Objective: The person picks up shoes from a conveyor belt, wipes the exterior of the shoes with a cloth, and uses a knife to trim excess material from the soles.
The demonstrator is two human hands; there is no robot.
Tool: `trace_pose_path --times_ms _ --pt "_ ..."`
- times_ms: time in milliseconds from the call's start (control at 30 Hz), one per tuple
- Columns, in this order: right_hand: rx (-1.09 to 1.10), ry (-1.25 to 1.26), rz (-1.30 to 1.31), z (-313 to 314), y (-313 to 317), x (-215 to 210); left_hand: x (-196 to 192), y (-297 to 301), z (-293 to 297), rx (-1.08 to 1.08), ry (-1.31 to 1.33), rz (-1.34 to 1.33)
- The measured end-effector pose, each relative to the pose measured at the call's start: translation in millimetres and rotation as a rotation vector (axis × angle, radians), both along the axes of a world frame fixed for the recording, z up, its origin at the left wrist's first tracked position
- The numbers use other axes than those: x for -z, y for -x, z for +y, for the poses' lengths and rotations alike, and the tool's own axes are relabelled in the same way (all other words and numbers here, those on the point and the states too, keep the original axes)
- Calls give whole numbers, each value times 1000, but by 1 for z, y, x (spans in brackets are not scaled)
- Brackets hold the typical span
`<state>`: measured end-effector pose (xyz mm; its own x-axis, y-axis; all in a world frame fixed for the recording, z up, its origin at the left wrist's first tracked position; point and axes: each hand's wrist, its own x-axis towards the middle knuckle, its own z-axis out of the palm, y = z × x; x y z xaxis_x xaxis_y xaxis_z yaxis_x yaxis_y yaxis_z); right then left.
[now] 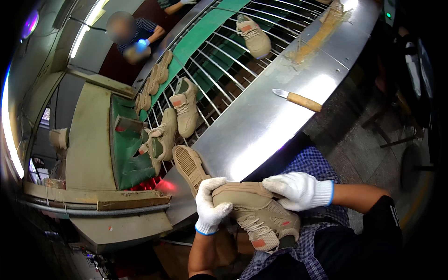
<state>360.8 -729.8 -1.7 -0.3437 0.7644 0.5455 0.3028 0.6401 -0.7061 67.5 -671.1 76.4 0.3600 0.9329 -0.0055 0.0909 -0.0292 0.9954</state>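
Between my gloved hands a beige lace-up sneaker (254,207) is tilted on its side, sole edge up, close to my checked apron. My left hand (211,205) wraps round the toe end, thumb across the upper. Toward the heel, my right hand (298,190) grips the sole edge. Just beyond my left hand, a sneaker (189,165) lies with its ribbed outsole showing on the metal edge. A wooden-handled knife (298,100) rests on the steel ledge (261,126), away from both hands.
Several beige sneakers (184,109) and loose soles (155,79) sit on the barred conveyor (217,60) with its green belt. Another sneaker (254,37) lies farther along. A machine housing (91,135) stands at the left. Across the line a person (140,37) handles something. A stool (387,126) stands at right.
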Motion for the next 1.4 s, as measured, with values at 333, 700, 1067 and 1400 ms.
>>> trace_pose_path --times_ms 333,700,1067,1400 --pt "-35 -191 115 26 7 -7 -11 7 -6 -3 -34 1" --pt "-172 -41 50 12 2 -25 -7 7 -14 -78 -62 -3" --pt "-233 161 -98 2 -10 -41 -10 -9 -3 -75 -104 -8" --pt "-116 300 -280 81 -7 -134 14 -126 -1 -451 -257 -154"
